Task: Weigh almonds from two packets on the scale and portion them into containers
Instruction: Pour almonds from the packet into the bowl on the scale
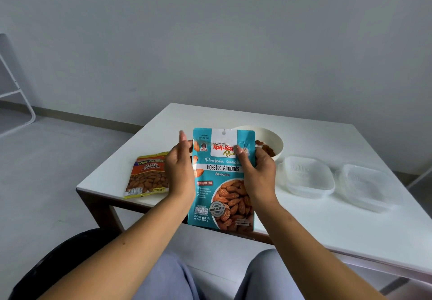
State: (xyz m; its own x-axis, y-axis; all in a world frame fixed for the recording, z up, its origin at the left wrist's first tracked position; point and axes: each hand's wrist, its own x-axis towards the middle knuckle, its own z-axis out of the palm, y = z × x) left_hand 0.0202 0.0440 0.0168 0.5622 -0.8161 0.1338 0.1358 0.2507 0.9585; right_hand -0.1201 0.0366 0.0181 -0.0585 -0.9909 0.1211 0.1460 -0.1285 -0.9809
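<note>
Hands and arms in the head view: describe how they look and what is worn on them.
Both forearms are bare up to the bottom edge of the picture, with no sleeves in view. The left hand and right hand wear no gloves, and no rings, watch or bracelet show. Fingernails look short and unpainted. Below the arms, light blue-grey trousers cover the knees.

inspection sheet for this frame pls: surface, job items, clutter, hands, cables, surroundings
Surface: white square table, dark wooden frame.
Job's things: teal roasted-almond pouch held upright, top looks sealed; orange salted-almond packet lying flat; white bowl holding almonds; two clear plastic containers, empty. Scale: nothing seen.
Clutter: nothing seen.
Grippers: left hand and right hand grip the pouch's sides.
Cables: nothing seen.
Surroundings: grey wall, grey floor, white metal frame.
</note>
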